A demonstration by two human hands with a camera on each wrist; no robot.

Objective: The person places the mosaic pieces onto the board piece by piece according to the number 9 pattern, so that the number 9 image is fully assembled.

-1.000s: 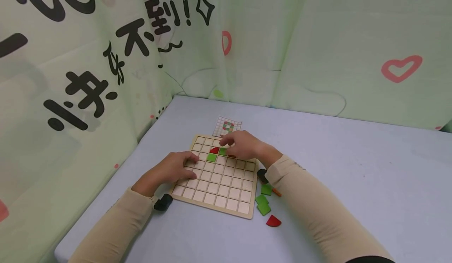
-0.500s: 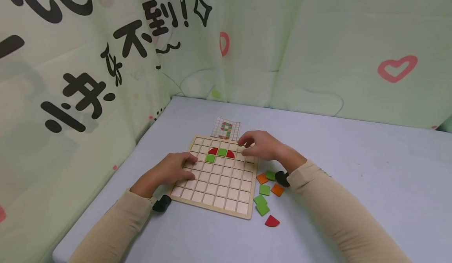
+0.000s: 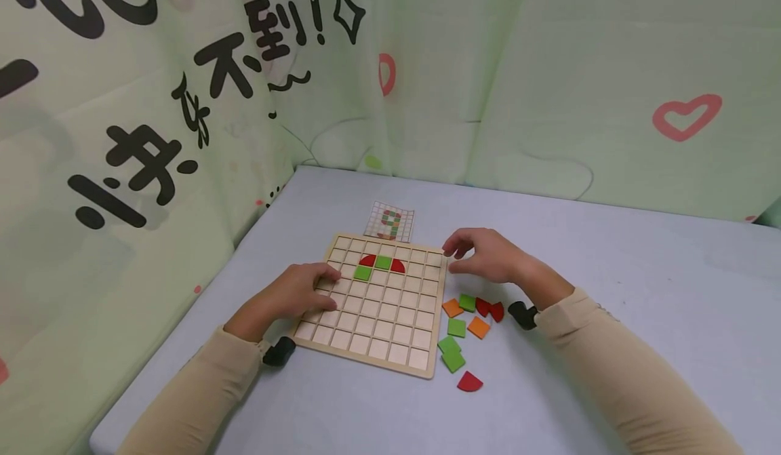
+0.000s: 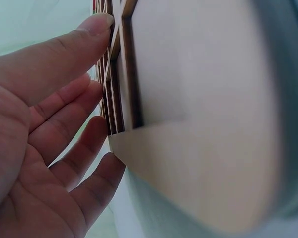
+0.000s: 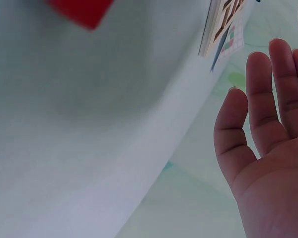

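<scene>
Head view: left hand (image 3: 297, 292) seemingly touches a wooden grid board (image 3: 379, 316); right hand (image 3: 488, 257) hovers nearby, both hands' fingers apart.

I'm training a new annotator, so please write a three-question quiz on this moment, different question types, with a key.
1. How many coloured pieces sit in cells of the gridded board?
2. True or false: an orange square sits in a cell of the board.
3. What does the right hand hold? (a) the printed card (b) a green square (c) nothing

Key:
1. Four: two green squares and two red quarter-circles.
2. False; both orange squares lie on the table, right of the board.
3. (c).
</scene>
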